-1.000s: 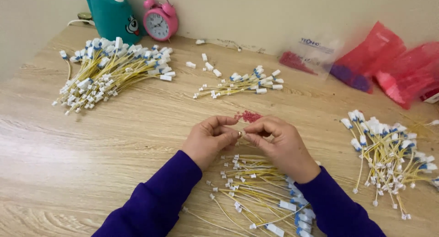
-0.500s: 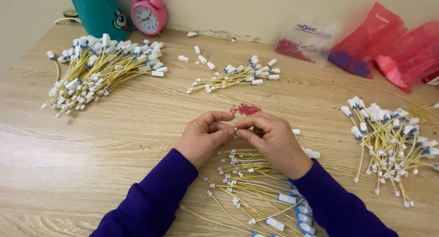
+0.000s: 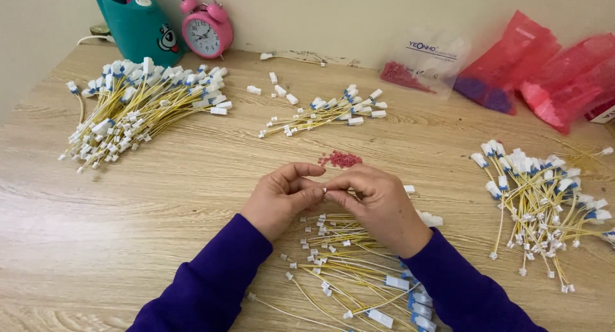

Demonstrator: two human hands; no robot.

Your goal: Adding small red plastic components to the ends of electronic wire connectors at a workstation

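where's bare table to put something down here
Bare wood lies left of the left hand, below the big cable bundle, and between the small bundle and the right-side bundle. Crowded: under both hands, where cables spread, and near the red beads.

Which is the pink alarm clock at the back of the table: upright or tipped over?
Upright. The pink alarm clock stands with its dial facing forward, bells and handle on top, beside the teal holder on the wooden table.

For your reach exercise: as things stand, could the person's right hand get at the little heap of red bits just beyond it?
Probably yes: the red bits lie on bare table just beyond the right hand, nothing between, though its fingertips pinch a small white piece.
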